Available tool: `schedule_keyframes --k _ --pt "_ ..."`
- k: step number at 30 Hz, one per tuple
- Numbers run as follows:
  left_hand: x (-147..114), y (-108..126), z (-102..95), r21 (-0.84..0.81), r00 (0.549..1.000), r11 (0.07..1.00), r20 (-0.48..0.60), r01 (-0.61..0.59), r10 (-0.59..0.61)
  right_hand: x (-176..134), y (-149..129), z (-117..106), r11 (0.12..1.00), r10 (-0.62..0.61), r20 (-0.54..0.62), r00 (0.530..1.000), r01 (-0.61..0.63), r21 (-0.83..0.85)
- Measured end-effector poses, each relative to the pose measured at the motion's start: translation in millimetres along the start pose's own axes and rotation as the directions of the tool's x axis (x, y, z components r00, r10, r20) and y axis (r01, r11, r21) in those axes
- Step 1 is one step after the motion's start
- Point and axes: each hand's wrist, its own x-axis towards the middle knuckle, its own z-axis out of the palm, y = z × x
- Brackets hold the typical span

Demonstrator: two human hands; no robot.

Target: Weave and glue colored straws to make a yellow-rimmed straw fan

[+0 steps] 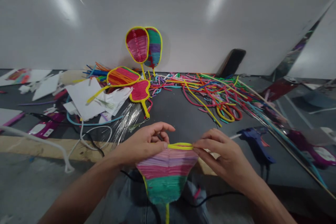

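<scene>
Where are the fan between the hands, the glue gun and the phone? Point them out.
Fan point(168, 171), head view: its striped face.
Glue gun point(256, 143), head view: its blue body.
Phone point(232, 62), head view: its dark face.

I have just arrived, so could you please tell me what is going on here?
A person's right hand pinches a yellow strip along the top edge of a striped fan-shaped piece, while the left hand touches that edge farther left. Other yellow-edged pieces are farther back, and a blue glue gun is to the right.

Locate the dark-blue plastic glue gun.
In the head view, the dark-blue plastic glue gun lies on the dark grey tabletop, right of the bare right hand.
</scene>
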Motion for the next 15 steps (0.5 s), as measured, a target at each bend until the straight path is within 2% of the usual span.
schedule_keyframes --k 8,15 --pt "2.3 -0.4 2.4 0.0 1.0 1.0 -0.002 -0.016 0.016 -1.2 -1.6 11.2 0.978 -0.019 -0.037 0.999 0.011 -0.208" --pt "1.8 5.0 5.1 0.051 0.999 0.998 -0.006 -0.031 0.032 7.4 -11.8 28.0 0.988 -0.046 0.095 0.994 0.059 -0.14"
